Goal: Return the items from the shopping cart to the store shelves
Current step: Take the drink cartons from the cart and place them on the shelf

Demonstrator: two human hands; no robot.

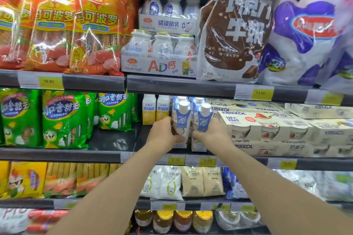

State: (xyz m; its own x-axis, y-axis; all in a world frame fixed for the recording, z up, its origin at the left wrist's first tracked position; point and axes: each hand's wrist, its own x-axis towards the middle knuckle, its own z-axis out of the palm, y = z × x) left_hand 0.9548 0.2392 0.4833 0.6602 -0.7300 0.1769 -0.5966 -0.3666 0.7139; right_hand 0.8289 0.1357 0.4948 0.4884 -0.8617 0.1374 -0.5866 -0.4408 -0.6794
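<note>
Store shelf (107, 153): left hand (162, 133) grips left carton (181, 120); right hand (211, 133) grips right carton (202, 118).

Middle shelf (107, 155), centre — two blue-and-white drink cartons, upright, side by side. Left hand (162, 132) grips the left carton (181, 120); right hand (212, 134) grips the right carton (203, 118). Left: green snack bags (63, 118). Right: cream yogurt multipacks (267, 122). Behind: yellow-and-white cartons (155, 108).
</note>
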